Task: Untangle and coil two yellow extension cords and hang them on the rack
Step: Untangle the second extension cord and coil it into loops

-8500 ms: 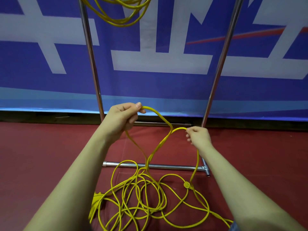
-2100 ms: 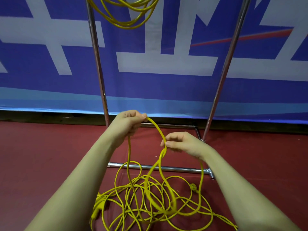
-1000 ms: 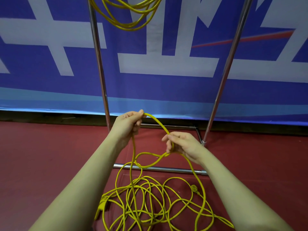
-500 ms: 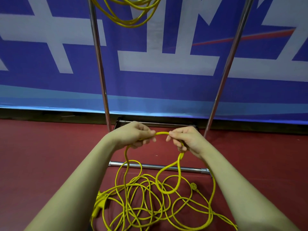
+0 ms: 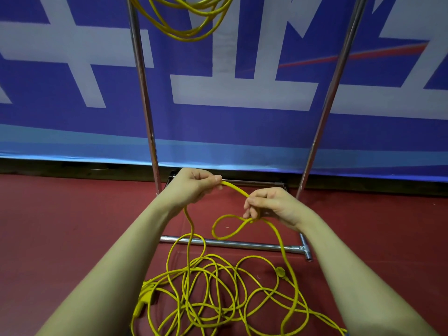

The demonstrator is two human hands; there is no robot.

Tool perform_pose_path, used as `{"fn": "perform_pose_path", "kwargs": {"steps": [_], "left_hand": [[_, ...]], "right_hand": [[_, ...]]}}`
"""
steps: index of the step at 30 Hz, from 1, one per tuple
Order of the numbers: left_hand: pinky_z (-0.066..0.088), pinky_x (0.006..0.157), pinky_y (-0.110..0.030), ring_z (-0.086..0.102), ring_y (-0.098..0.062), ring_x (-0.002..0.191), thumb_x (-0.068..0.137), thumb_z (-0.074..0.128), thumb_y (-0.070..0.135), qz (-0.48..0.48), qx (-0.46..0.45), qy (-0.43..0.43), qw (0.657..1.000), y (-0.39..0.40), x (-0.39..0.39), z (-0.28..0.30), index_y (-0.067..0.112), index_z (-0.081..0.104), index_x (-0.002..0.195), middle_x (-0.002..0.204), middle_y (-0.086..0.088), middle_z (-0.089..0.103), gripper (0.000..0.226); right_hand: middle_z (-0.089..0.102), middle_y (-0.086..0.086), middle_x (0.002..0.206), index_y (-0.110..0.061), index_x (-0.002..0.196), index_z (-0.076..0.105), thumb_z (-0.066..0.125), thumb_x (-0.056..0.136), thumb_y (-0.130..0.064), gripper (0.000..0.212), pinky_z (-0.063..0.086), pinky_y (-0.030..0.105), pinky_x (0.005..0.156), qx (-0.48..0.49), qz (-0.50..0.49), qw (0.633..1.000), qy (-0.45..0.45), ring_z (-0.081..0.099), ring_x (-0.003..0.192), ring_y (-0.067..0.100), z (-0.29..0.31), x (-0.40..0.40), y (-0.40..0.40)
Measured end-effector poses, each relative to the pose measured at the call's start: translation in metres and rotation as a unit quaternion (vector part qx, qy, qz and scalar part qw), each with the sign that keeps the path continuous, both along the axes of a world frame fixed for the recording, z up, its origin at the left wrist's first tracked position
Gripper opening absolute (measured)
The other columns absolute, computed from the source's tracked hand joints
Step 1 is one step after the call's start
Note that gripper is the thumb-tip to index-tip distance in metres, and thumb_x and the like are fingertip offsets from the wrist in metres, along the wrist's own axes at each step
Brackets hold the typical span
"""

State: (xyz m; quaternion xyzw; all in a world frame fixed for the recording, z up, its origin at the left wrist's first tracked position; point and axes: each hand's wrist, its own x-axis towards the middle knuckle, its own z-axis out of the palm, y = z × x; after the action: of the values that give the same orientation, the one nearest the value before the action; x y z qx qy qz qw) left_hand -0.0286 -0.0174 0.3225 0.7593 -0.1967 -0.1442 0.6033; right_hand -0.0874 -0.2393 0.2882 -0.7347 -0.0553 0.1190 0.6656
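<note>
Your left hand (image 5: 194,187) pinches the thin, round yellow cord (image 5: 213,287) between thumb and curled fingers. Your right hand (image 5: 271,207) grips the same cord a little to the right, with a short smooth bit stretched between your two hands. Below your right hand the cord bends into a small hanging loop. The rest lies in a messy pile of curly loops on the dark red floor (image 5: 60,226), with a round plug (image 5: 281,272) in it. A second cord (image 5: 184,20) hangs in a neat coil at the top of the rack (image 5: 145,93). The rack has shiny, straight metal poles and a bar low by the floor. Behind it hangs a smooth blue banner (image 5: 242,122) with big white shapes.
</note>
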Motion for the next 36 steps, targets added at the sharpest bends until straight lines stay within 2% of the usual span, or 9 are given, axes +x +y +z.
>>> {"fn": "perform_pose_path", "kwargs": {"steps": [5,9,12,15,22,24,26,30,36], "left_hand": [[0.021,0.038,-0.014,0.024,-0.005,0.042,0.096,0.055,0.019,0.005,-0.045,0.047,0.998,0.013,0.008,-0.001,0.001,0.067,0.077,0.049,0.006,0.031,0.030],[0.038,0.049,-0.017,0.046,-0.009,0.051,0.097,0.054,0.012,-0.011,0.104,0.025,0.994,0.016,0.008,-0.004,0.006,0.066,0.082,0.056,0.006,0.056,0.020],[0.045,0.061,-0.021,0.051,-0.012,0.059,0.098,0.052,0.011,-0.032,0.088,0.028,0.995,0.001,0.000,-0.009,0.011,0.062,0.084,0.067,0.004,0.061,0.017],[0.041,0.057,-0.018,0.047,-0.006,0.054,0.097,0.055,0.019,-0.082,0.093,-0.023,0.992,-0.017,-0.012,-0.007,0.012,0.061,0.081,0.066,0.004,0.057,0.019],[0.023,0.045,-0.018,0.028,-0.006,0.045,0.093,0.061,0.017,-0.031,-0.014,0.001,0.999,-0.017,-0.008,-0.005,0.014,0.051,0.068,0.050,0.008,0.036,0.028],[0.022,0.043,-0.018,0.025,-0.006,0.043,0.094,0.058,0.015,-0.021,-0.042,0.020,0.999,-0.014,-0.007,-0.003,0.017,0.048,0.064,0.049,0.009,0.033,0.032],[0.021,0.041,-0.016,0.023,-0.005,0.043,0.095,0.057,0.015,-0.003,-0.073,0.046,0.996,-0.009,-0.004,-0.001,0.022,0.049,0.057,0.050,0.009,0.031,0.039],[0.021,0.040,-0.015,0.023,-0.005,0.042,0.093,0.061,0.021,0.031,-0.045,0.027,0.998,-0.002,-0.001,0.003,0.022,0.051,0.056,0.049,0.010,0.032,0.038],[0.023,0.043,-0.018,0.028,-0.011,0.048,0.088,0.069,0.031,0.054,0.073,-0.037,0.995,0.005,0.001,-0.001,0.004,0.072,0.078,0.051,0.001,0.033,0.029]], "right_hand": [[0.065,0.005,0.064,-0.002,0.084,0.063,0.062,0.082,-0.017,0.015,0.052,0.027,0.077,0.033,0.004,0.999,-0.007,0.067,0.072,0.022,-0.002,0.000,-0.003],[0.061,0.004,0.058,-0.001,0.081,0.064,0.058,0.088,-0.010,0.013,0.049,0.034,0.070,0.027,-0.026,0.999,-0.018,0.059,0.054,0.018,0.001,-0.001,0.000],[0.061,0.003,0.057,-0.003,0.079,0.067,0.053,0.092,-0.006,0.019,0.051,0.026,0.059,-0.003,-0.020,0.999,-0.036,0.058,0.052,0.017,0.008,-0.001,0.004],[0.061,0.003,0.056,-0.003,0.079,0.068,0.055,0.092,-0.007,0.018,0.050,0.024,0.054,-0.016,-0.004,0.999,-0.029,0.058,0.050,0.017,0.010,-0.001,0.011],[0.069,0.004,0.087,-0.011,0.089,0.069,0.066,0.082,0.003,0.017,0.050,0.023,0.082,-0.074,-0.011,0.995,-0.067,0.064,0.082,0.012,0.001,0.001,0.009],[0.068,0.002,0.100,-0.013,0.098,0.068,0.066,0.082,0.004,0.023,0.047,0.020,0.088,-0.111,-0.035,0.990,-0.082,0.062,0.092,0.005,-0.003,0.004,0.005],[0.068,-0.001,0.095,-0.010,0.102,0.068,0.063,0.086,0.002,0.021,0.046,0.014,0.084,-0.132,-0.083,0.983,-0.099,0.061,0.083,-0.003,-0.006,0.007,0.003],[0.061,0.002,0.072,0.002,0.102,0.066,0.050,0.093,0.003,0.018,0.047,0.016,0.049,-0.131,-0.213,0.963,-0.102,0.052,0.044,0.000,-0.012,0.013,0.002],[0.058,-0.005,0.067,-0.009,0.090,0.067,0.050,0.095,-0.004,0.018,0.036,0.021,0.058,-0.186,-0.339,0.914,-0.122,0.050,0.065,0.006,-0.024,0.017,-0.008]]}}
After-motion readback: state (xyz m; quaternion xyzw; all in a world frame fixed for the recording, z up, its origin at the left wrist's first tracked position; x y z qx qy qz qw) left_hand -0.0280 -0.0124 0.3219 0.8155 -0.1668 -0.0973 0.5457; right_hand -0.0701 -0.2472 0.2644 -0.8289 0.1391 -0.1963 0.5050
